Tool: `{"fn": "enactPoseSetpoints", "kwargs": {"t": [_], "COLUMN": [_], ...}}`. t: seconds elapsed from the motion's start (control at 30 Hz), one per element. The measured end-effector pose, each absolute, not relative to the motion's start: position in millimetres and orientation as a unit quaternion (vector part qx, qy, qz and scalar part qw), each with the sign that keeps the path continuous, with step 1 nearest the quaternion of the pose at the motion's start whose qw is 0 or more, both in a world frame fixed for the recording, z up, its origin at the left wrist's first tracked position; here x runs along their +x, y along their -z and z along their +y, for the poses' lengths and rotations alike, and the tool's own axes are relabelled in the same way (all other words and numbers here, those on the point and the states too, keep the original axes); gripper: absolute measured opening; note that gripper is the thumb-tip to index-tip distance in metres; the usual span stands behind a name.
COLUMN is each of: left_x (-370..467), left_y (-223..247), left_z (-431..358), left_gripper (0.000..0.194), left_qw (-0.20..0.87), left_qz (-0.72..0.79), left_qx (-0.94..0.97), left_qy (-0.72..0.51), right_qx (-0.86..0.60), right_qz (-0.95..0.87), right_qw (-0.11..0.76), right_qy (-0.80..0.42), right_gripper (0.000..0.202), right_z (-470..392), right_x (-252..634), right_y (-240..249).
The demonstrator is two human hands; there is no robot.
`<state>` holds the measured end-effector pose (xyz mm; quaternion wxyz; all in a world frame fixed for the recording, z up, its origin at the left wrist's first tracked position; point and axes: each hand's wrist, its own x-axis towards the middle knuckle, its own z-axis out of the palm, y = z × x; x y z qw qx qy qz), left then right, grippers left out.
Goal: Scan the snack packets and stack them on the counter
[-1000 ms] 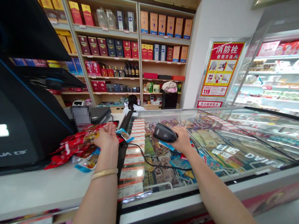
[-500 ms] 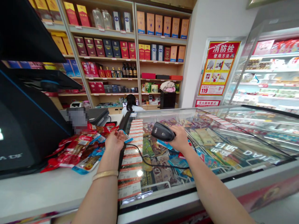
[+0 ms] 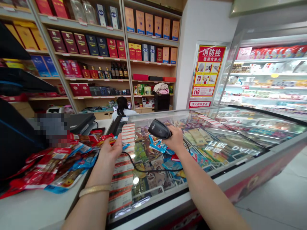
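Note:
My right hand (image 3: 175, 140) is wrapped round the handle of a black barcode scanner (image 3: 159, 128), held above the glass-topped freezer (image 3: 165, 182). The scanner's head points left, and its dark cable loops across the glass. Below it, blue-and-red snack packets (image 3: 157, 145) lie on the glass, partly covered by the hand. My left hand (image 3: 112, 149) is at the freezer's left edge, palm turned inward. Its fingers are closed on a small snack packet (image 3: 125, 146), of which red and blue parts show. Left of it, a heap of red and blue snack packets (image 3: 59, 163) lies on the white counter (image 3: 48, 204).
A black checkout machine (image 3: 19, 137) stands at the far left, with a dark flat device (image 3: 82, 123) behind the heap. A person (image 3: 123, 107) sits beyond the freezer, before shelves of boxed bottles (image 3: 93, 44). A lit refrigerated display (image 3: 271, 73) is at the right.
The view has swung right, so the counter and shelves sit further left. More of the blue packets beneath the scanner shows. Both hands keep their hold.

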<state>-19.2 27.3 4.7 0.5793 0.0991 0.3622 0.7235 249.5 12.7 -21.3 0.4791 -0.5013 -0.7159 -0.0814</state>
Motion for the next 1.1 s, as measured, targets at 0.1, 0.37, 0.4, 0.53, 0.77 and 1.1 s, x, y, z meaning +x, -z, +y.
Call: {"fn": "enactPoseSetpoints", "kwargs": {"t": [0.1,0.37,0.4,0.53,0.77,1.1], "left_x": [5,61,61,50,39,36], "left_y": [-2,44,48,54,36,14], "left_z": [19,14,16,22,19,15], "left_gripper": [0.015,0.047,0.042,0.016,0.022,0.007], "left_qw": [0.555,0.367,0.329,0.192,0.383,0.444], "left_qz": [0.401,0.438,0.448,0.465,0.454,0.491], "left_qx": [0.148,0.607,0.648,0.758,0.568,0.305], "left_qy": [-0.713,-0.553,-0.520,-0.415,-0.569,-0.685], "right_qx": [-0.505,-0.510,-0.510,-0.506,-0.492,-0.481], "right_qz": [-0.716,-0.718,-0.717,-0.713,-0.706,-0.723], "right_qw": [0.475,0.466,0.467,0.477,0.500,0.486], "right_qy": [0.083,0.085,0.087,0.094,0.100,0.093], "right_gripper": [0.022,0.025,0.026,0.026,0.022,0.019], "right_z": [13,13,13,14,15,12], "right_x": [249,248,248,249,250,249], "right_y": [21,19,19,20,21,20]}}
